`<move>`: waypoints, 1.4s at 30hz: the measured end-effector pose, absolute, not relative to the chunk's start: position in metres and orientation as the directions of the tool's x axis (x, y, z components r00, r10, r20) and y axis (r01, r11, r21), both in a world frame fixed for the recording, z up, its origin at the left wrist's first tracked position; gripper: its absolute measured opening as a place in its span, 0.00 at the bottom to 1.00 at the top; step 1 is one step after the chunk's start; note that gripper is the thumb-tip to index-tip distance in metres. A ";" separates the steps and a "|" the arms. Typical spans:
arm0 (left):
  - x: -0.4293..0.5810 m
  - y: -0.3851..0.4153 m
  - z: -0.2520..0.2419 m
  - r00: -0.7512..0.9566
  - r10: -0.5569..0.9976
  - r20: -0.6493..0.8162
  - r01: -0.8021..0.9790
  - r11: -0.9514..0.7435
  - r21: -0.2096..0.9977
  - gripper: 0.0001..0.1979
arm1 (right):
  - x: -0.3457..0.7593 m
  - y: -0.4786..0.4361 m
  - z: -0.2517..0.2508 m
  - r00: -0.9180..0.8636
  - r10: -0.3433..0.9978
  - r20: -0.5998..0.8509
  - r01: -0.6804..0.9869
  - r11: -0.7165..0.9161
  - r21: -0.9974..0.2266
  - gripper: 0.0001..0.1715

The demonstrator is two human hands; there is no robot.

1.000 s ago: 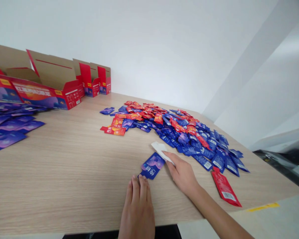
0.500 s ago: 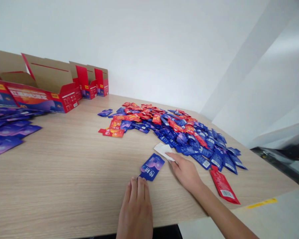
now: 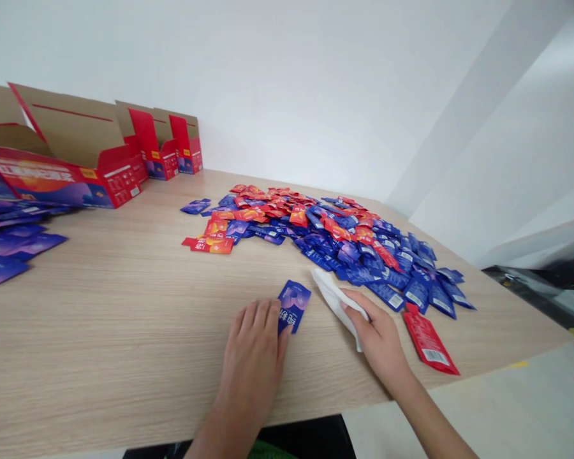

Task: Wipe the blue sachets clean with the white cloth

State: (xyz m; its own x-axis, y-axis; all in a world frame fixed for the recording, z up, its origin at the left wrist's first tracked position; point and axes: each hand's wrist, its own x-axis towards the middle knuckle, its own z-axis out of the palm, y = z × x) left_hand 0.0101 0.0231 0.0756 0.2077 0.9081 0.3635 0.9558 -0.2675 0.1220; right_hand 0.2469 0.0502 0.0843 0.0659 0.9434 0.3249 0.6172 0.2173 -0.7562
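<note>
A blue sachet with white lettering lies on the table in front of me, its lower left part covered by my left hand. The fingers of that hand rest along the sachet's left edge and the thumb along its lower edge, closed on it. To the right, my right hand pinches a folded white wipe, which is lifted at a slant just off the sachet. Beside my right wrist a red sachet lies with its barcode side up.
A wide heap of red and blue sachets spreads across the back right of the table. At the left lie stacked blue sachets, with open red cartons behind them along the wall.
My left hand has moved up and closed over the blue sachet's edge, turning it more upright. My right hand has drawn the wipe slightly right and toward me, raising it.
</note>
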 end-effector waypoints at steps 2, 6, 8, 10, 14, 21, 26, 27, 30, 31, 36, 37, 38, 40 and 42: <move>0.013 0.023 0.074 0.199 0.911 0.361 0.957 -0.259 0.128 0.25 | 0.247 0.049 0.084 0.075 0.943 0.325 0.609 0.215 -0.763 0.21; 0.017 0.025 0.071 0.215 0.914 0.345 0.957 -0.267 0.112 0.23 | 0.243 0.046 0.082 0.058 0.954 0.293 0.574 0.208 -0.792 0.22; 0.019 0.026 0.071 0.216 0.914 0.344 0.959 -0.264 0.099 0.22 | 0.242 0.045 0.083 0.034 0.959 0.282 0.556 0.216 -0.802 0.22; 0.020 0.027 0.071 0.209 0.914 0.347 0.963 -0.254 0.090 0.20 | 0.241 0.044 0.083 0.024 0.959 0.283 0.547 0.225 -0.806 0.22; 0.024 0.026 0.073 0.176 0.917 0.358 0.971 -0.221 0.090 0.19 | 0.242 0.043 0.081 0.026 0.958 0.285 0.544 0.226 -0.808 0.23; 0.022 0.026 0.087 0.065 0.941 0.332 0.968 -0.141 0.209 0.21 | 0.242 0.047 0.078 0.070 0.961 0.269 0.495 0.201 -0.845 0.22; 0.015 0.021 0.094 -0.040 0.961 0.274 0.921 -0.071 0.383 0.18 | 0.240 0.045 0.091 0.166 0.956 0.242 0.446 0.146 -0.883 0.25; 0.014 0.020 0.094 -0.051 0.965 0.259 0.907 -0.064 0.416 0.18 | 0.238 0.043 0.095 0.177 0.954 0.242 0.442 0.143 -0.886 0.25; 0.012 0.017 0.093 -0.074 0.971 0.227 0.878 -0.045 0.476 0.18 | 0.228 0.030 0.104 0.154 0.955 0.252 0.444 0.161 -0.881 0.25; 0.012 0.015 0.093 -0.076 0.969 0.235 0.882 -0.045 0.470 0.19 | 0.222 0.025 0.106 0.135 0.958 0.255 0.453 0.169 -0.876 0.25; 0.012 -0.008 0.073 0.055 0.889 0.456 0.970 -0.155 0.185 0.20 | 0.192 0.008 0.107 0.004 0.950 0.314 0.583 0.253 -0.773 0.21; 0.013 -0.015 0.065 0.113 0.844 0.524 0.975 -0.195 0.104 0.20 | 0.186 0.007 0.105 -0.014 0.940 0.341 0.618 0.277 -0.736 0.20; 0.013 -0.021 0.056 0.190 0.800 0.569 0.969 -0.246 0.021 0.21 | 0.180 0.006 0.104 -0.027 0.929 0.369 0.651 0.296 -0.699 0.20; 0.014 -0.030 0.040 0.312 0.731 0.607 0.943 -0.318 -0.100 0.24 | 0.169 0.004 0.100 -0.051 0.911 0.409 0.701 0.324 -0.635 0.20; 0.014 -0.033 0.029 0.384 0.701 0.601 0.918 -0.358 -0.169 0.28 | 0.157 0.002 0.095 -0.103 0.894 0.436 0.714 0.371 -0.593 0.21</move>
